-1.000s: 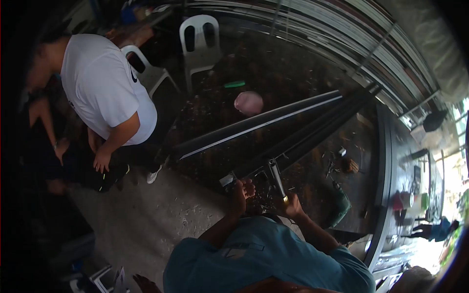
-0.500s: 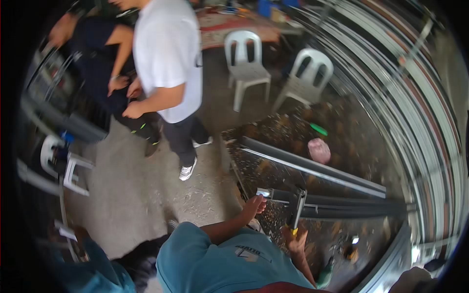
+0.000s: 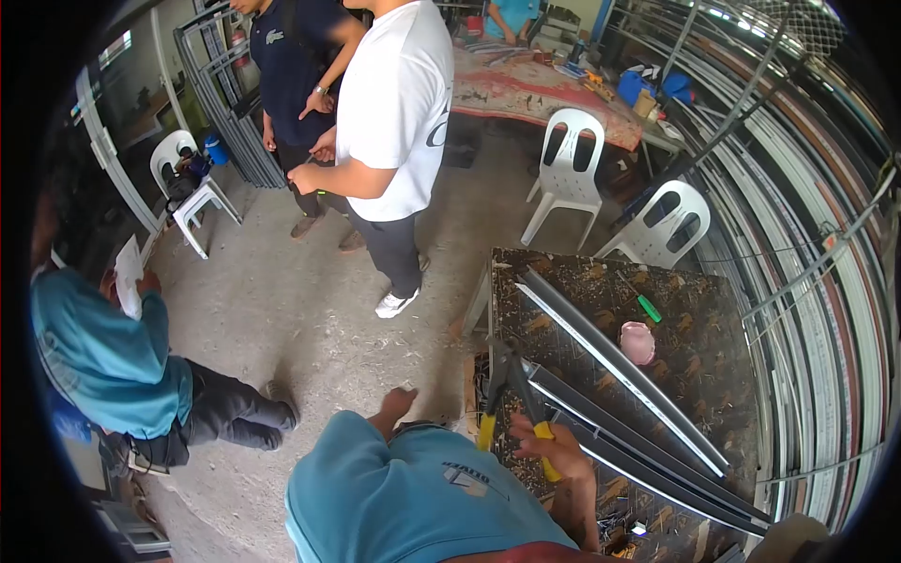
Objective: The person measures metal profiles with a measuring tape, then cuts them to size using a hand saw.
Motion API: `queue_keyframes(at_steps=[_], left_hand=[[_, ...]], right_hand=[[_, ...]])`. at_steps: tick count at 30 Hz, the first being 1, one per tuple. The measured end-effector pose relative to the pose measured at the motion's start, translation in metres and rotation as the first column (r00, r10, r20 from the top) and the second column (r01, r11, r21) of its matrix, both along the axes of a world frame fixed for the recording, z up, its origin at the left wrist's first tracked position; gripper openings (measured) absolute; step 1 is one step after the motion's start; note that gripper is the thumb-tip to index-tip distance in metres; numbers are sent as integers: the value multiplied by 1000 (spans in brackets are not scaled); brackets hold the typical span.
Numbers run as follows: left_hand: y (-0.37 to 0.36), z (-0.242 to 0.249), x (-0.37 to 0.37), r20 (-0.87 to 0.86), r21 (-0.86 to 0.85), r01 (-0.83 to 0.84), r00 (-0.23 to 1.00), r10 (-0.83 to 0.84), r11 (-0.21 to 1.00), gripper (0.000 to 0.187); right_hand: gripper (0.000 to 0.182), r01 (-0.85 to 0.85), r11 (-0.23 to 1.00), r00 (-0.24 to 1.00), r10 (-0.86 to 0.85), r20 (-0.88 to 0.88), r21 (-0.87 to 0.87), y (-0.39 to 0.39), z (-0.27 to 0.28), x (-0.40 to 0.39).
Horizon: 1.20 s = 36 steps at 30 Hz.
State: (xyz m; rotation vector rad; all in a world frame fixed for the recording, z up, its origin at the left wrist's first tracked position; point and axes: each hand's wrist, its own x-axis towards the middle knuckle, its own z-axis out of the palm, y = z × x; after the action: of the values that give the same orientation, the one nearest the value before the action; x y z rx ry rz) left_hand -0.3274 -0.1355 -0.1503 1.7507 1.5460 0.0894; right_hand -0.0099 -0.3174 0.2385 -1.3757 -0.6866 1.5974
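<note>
My right hand (image 3: pixel 556 448) is closed round one yellow grip of a dark-headed tool like large snips (image 3: pixel 535 403). Its handles are spread, and the other yellow grip hangs free to the left. The tool stands over the near left edge of the dark, debris-strewn table (image 3: pixel 694 300), beside long grey metal profiles (image 3: pixel 638 460). My left hand (image 3: pixel 399 403) is out over the floor, left of the table, its fingers curled with nothing visible in them. Another long profile (image 3: pixel 624 371) lies diagonally across the table.
A pink object (image 3: pixel 637 343) and a green-handled tool (image 3: pixel 649 308) lie on the table. Two white chairs (image 3: pixel 568 174) stand behind it. A person in white (image 3: pixel 394 113) faces one in dark clothes (image 3: pixel 286 75). A person in teal (image 3: pixel 113 347) holds paper at left. Metal lengths line the right.
My left hand has moved left, away from the profile ends. The tool has swung left in my right hand, its two handles now showing apart. The view has shifted, bringing in more of the room.
</note>
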Motion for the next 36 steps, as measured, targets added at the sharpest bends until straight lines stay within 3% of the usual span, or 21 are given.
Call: queue_keyframes(at_steps=[1,2,3,4,7,9,10,13,14,16,17,18,20,22,24,26,28,30,32,34,36], left_hand=[[-24,53,-15,-18,-12,-136,991,136,991,66],[-35,35,-36,-121,-98,-224,970,212,970,67],[-40,4,-60,-204,-157,-169,970,135,973,68],[-52,-22,-77,-252,-108,-157,960,125,982,62],[-91,22,-80,-308,-203,-267,931,197,942,62],[-105,54,-72,-285,-399,-201,954,87,894,59],[-108,55,-71,-287,-391,-213,952,101,896,59],[-106,50,-69,-169,-212,333,913,-370,919,57],[-101,46,-65,-170,-204,331,915,-366,921,57],[-88,39,-49,-348,-167,110,923,-163,980,47],[-71,-3,-46,-356,-94,213,905,-232,973,42],[-62,-35,-49,-370,-25,307,881,-294,951,37],[-50,-17,-28,-310,-82,467,827,-468,880,34],[-49,5,4,-264,-96,455,846,-463,885,37],[-59,19,33,-145,11,330,935,-325,944,41],[-72,57,56,-59,-26,305,950,-306,952,43],[-80,85,57,22,-61,283,959,-283,957,45],[-84,96,55,36,-93,377,926,-376,921,46],[-82,80,46,-12,-71,296,955,-298,952,45],[-81,106,38,-148,-136,363,913,-381,922,39],[-81,128,28,-227,-115,544,800,-555,831,35]], right_hand=[[54,-102,995,981,101,-166,0,-2,0,5],[52,-202,979,925,196,-326,17,-4,-1,9],[49,-247,967,921,256,-292,68,-10,-5,10],[49,-253,965,921,263,-288,71,-17,-6,11],[47,-218,971,930,236,-281,94,-40,-10,13],[47,-111,988,965,132,-225,105,-56,-18,20],[47,-122,986,963,146,-226,114,-65,-22,23],[44,95,985,958,-51,-283,142,-96,-41,32],[44,91,984,959,-46,-281,150,-107,-50,35],[41,251,958,949,-217,-227,136,-132,-67,41],[35,438,894,893,-418,-169,98,-156,-64,31],[35,419,904,901,-403,-164,85,-168,-64,23],[29,664,746,748,-662,-53,47,-191,-65,16],[29,655,753,755,-655,-17,66,-221,-96,27],[22,748,658,653,-711,260,-81,-244,-116,35],[14,706,708,670,-671,317,6,-286,-173,64],[7,544,815,727,-577,371,201,-341,-266,120],[12,615,780,706,-610,359,117,-344,-255,115],[22,766,640,616,-710,342,-52,-337,-210,80],[16,932,354,324,-912,253,83,-311,-162,44],[12,953,283,212,-876,432,108,-315,-167,40]])
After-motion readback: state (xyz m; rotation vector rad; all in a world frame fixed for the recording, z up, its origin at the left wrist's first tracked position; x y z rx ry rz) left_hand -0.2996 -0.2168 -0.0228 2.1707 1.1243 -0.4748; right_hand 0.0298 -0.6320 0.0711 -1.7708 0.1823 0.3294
